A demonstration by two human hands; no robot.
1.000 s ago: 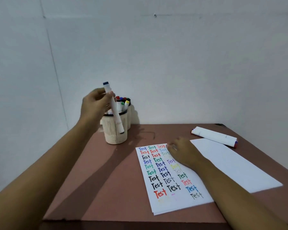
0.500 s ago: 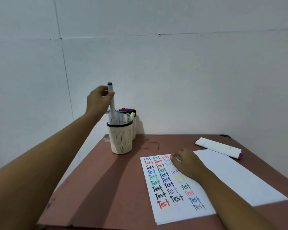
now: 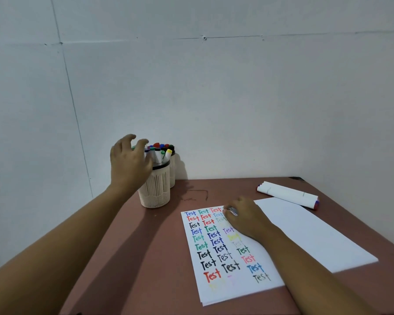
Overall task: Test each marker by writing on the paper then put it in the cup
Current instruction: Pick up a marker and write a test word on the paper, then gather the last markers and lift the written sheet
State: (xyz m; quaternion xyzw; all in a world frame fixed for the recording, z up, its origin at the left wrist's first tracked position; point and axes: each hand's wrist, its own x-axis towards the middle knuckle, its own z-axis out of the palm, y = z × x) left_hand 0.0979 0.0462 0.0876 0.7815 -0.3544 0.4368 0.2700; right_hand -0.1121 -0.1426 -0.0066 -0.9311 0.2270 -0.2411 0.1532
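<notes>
Markers stand bunched in the cup at the worktop's back left. Left hand hovers beside them, fingers spread, empty. Right hand rests on the paper, curled around a pen.

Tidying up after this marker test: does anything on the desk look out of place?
Yes: two markers lie loose at the table's far right, outside the cup. A dark scribble marks the bare tabletop.
</notes>
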